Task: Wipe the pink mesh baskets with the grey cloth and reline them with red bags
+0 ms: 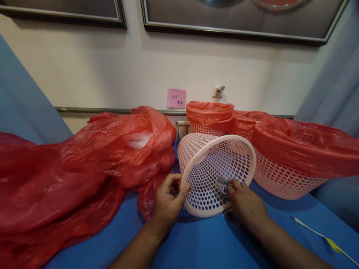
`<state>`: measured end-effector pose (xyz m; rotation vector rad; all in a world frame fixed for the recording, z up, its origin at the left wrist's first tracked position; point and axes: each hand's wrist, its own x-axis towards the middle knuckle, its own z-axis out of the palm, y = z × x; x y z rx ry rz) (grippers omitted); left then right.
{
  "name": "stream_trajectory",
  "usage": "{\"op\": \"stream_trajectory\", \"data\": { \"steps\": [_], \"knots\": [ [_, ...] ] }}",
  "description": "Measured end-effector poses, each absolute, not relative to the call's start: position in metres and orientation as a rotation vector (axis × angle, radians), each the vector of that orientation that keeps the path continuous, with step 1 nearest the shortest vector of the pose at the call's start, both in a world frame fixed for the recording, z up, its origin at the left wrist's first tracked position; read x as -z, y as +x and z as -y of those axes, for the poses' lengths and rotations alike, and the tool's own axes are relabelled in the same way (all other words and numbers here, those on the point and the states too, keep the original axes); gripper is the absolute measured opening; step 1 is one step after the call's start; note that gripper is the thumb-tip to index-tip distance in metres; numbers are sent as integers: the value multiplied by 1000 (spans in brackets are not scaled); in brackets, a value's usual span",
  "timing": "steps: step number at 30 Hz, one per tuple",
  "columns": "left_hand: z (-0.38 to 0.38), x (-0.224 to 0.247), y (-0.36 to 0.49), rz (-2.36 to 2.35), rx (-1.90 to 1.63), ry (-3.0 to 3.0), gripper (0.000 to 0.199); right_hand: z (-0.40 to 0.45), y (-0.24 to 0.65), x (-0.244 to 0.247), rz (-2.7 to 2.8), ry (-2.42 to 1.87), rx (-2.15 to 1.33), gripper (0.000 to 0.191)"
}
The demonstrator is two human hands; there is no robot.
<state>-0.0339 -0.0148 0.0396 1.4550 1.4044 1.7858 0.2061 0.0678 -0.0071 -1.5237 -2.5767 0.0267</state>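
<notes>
A blue bench (196, 248) spreads under everything, and a big heap of red plastic (92, 157) sprawls over its left side. To the right and rear stand 3 lined baskets: a large basket (288, 181) nearest, then 2 smaller at the back, the left (209, 129) and the middle (242, 127), each with red film folded over its rim.

In the centre, before them, is the bare basket (206, 175), pale pink, tipped on its side with its mouth towards the wearer; whether its lower rim touches the bench I can't tell. It should be light and fairly stiff, the holed wall flexing a little if squeezed, so the thick rim looks the surest hold.

The left hand (169, 200) is nearly closed on that rim at the left, thumb in front, fingers partly hidden behind. The right hand (246, 203) is at the lower right of the mouth, fingers bent in on a grey wad (223, 186) against the inner wall; its thumb is out of sight. The wad seems soft and pliable, easily bunched between fingertips.

Smallest is a thin white strip (333, 245) with a yellow section, lying at far right.
</notes>
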Motion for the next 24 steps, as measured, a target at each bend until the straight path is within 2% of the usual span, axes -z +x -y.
{"op": "stream_trajectory", "data": {
  "steps": [3,8,12,17,21,24],
  "knots": [
    [14,-38,-32,-1366,-1763,1441,20,-59,203,21,2517,-1469,-14,40],
    [10,-32,-28,-1308,-1565,1496,25,-47,177,30,2392,-1293,-351,44],
    [4,-33,-38,-1471,-1419,1532,27,-58,172,24,2332,-1291,-565,35],
    [8,-40,-64,-1377,-999,1554,34,-64,171,19,2320,-1295,-658,36],
    [20,-30,-69,-1323,-595,1719,25,-60,166,19,2316,-1188,-752,31],
    [23,-24,-57,-1237,-590,1787,22,-61,158,20,2291,-1076,-850,30]
  ]
}}
